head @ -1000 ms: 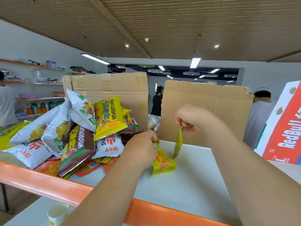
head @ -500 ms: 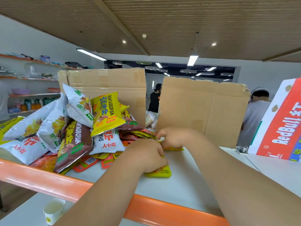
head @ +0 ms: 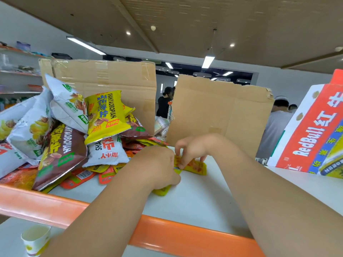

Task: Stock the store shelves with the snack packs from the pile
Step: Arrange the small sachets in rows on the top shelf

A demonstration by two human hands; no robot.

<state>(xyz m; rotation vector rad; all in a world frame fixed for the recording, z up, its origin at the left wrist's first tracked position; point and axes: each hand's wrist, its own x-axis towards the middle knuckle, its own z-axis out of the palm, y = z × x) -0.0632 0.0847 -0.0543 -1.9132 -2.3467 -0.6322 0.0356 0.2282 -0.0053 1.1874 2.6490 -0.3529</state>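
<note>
Over the near orange front rail (head: 176, 236) of the white shelf board (head: 204, 201), both bare forearms reach in, and the two hands meet just right of the heaped pile of snack bags (head: 74, 130).

The left hand (head: 157, 167) is curled with its back towards me. It sits on top of a small plain yellow snack pack (head: 162, 191), and only the near edge of that pack pokes out from underneath. Its fingers are hidden, so I cannot tell whether they grip the pack or only press it down.

The right hand (head: 193, 147) is arched, its fingers bent downwards. The tips pinch the left end of a small flat yellow-and-orange snack pack (head: 197, 166). This pack lies flat on the board, just beside the left hand and at the right fringe of the pile.

The pile fills the left part of the shelf. Puffy white, yellow and brown bags are stacked on top, with small flat orange and yellow packs spilling out at the bottom.

On the far side of the pile a taped brown cardboard panel (head: 111, 80) stands upright. A torn brown cardboard sheet (head: 219, 112) stands beyond the hands. At the right a red-and-white Red Bull carton (head: 311, 136) stands on the board.

A white paper cup (head: 35, 238) sits on the lower level at the near left. In the gap between the cardboard pieces stands a person in black (head: 164, 104), and farther right is a person in a pale shirt (head: 274, 127).
</note>
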